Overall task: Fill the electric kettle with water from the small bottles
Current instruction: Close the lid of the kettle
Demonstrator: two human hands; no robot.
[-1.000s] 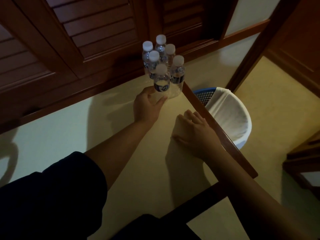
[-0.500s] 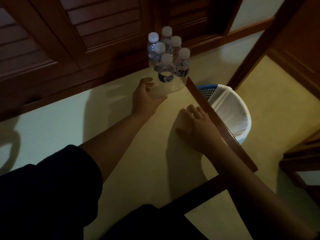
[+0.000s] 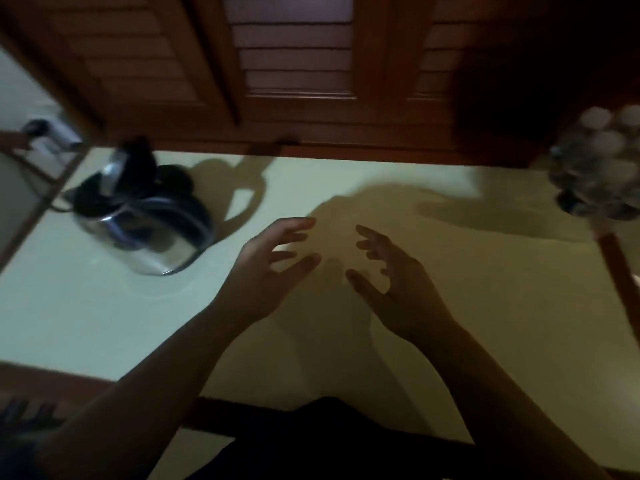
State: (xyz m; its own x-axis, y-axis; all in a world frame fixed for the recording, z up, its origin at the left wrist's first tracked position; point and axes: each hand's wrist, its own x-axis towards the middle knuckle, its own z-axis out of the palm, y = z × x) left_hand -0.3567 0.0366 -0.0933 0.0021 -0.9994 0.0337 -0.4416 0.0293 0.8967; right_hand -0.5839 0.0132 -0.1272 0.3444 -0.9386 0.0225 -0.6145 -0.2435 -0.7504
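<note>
Here both hands, left hand [image 3: 266,271] and right hand [image 3: 398,282], are hovering empty, fingers spread; the shiny steel black-handled kettle [image 3: 145,216] is probably handling rigid, best grasped by its handle.

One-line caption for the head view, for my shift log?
Both open hands, left and right, hover between steel electric kettle and clustered white-capped bottles.
</note>
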